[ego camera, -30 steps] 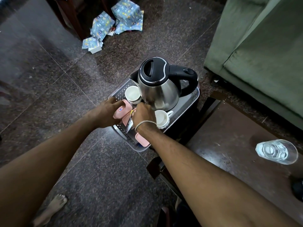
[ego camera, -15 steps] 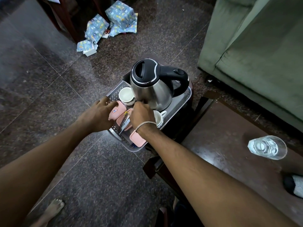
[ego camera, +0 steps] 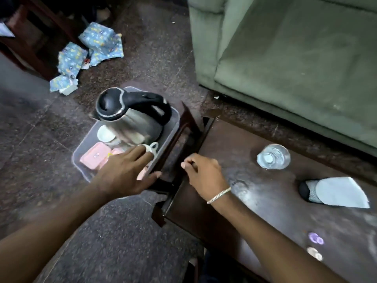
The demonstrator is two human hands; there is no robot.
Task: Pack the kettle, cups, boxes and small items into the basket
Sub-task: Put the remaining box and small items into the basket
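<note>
While the left hand (ego camera: 126,172) stays over the basket (ego camera: 82,149): the right hand (ego camera: 204,172) has come out of it and now hovers at the left edge of the table (ego camera: 265,203).
Left hand: flat, fingers straight and together, thumb splayed toward the basket's near right corner. It no longer grips the pink box (ego camera: 94,157). Its fingertips lie over the handled cup (ego camera: 153,147); blur hides whether they touch.
Right hand: palm down, fingers curled under, nothing visible in them.
Kettle (ego camera: 130,115): in the basket's far half, as before.
Other cup (ego camera: 106,134): at the basket's left wall, just beside the kettle.
Glass (ego camera: 273,156): on the table, apart from the right hand.
</note>
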